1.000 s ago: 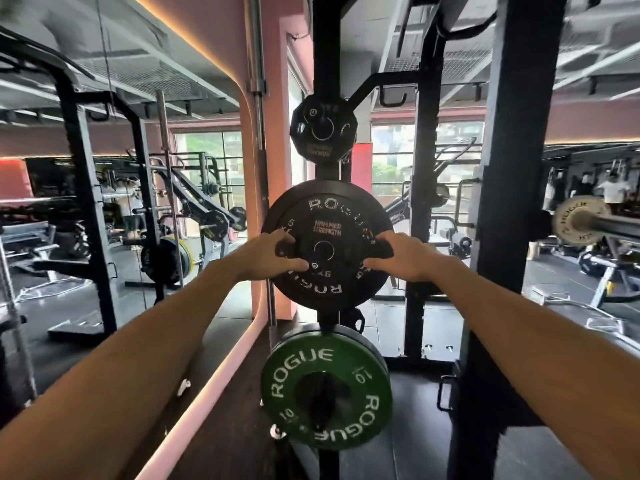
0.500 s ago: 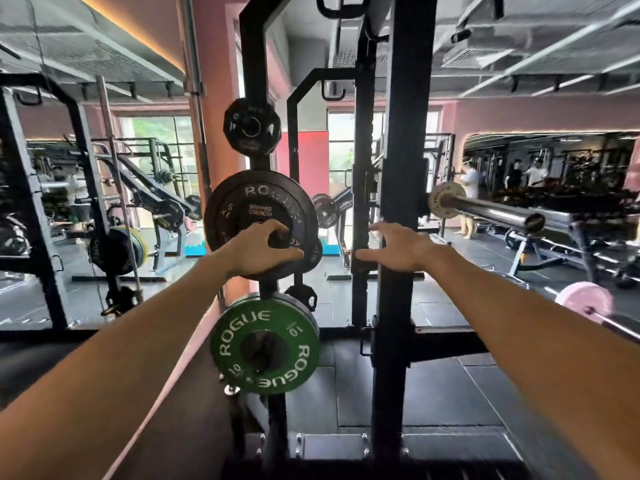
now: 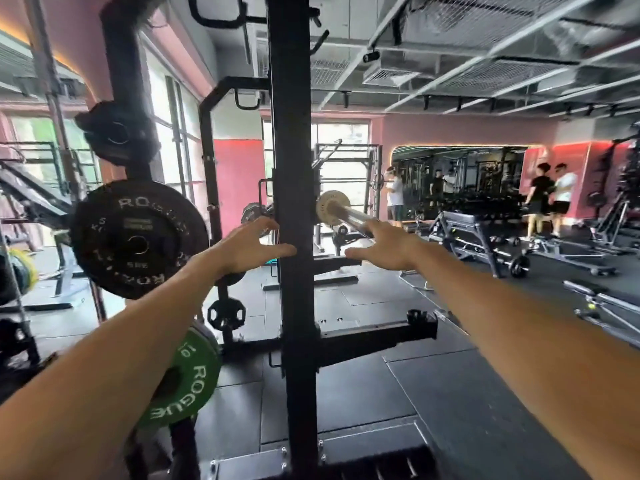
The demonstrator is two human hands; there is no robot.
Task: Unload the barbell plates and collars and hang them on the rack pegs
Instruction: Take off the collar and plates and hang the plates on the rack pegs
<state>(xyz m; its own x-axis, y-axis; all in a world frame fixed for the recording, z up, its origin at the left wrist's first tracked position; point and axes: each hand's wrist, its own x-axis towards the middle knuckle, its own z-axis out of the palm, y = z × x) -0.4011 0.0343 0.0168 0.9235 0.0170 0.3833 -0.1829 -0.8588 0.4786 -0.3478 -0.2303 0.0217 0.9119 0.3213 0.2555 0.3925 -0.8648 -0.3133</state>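
Both hands are empty. The left hand (image 3: pixel 247 245) is held up with loose, spread fingers just in front of the tall black post (image 3: pixel 292 202). The right hand (image 3: pixel 381 247) is also spread flat and reaches out toward the shiny bar (image 3: pixel 349 216), which sticks out past the post.

One job looks done: a big black plate (image 3: pixel 138 237) hangs on a peg of the rack, off to the left. A small black plate (image 3: pixel 117 133) hangs above it, and a green plate (image 3: pixel 188 382) hangs below it, partly hidden by the left arm.

The step now is going over to the bar for the next thing. A pale round plate (image 3: pixel 332 207) sits on the bar, right next to the post. I cannot tell if a clip holds it there.

Next, the hands need to grip that pale plate on both sides and slide it straight off the end of the bar. It may be heavy, so a firm hold matters.
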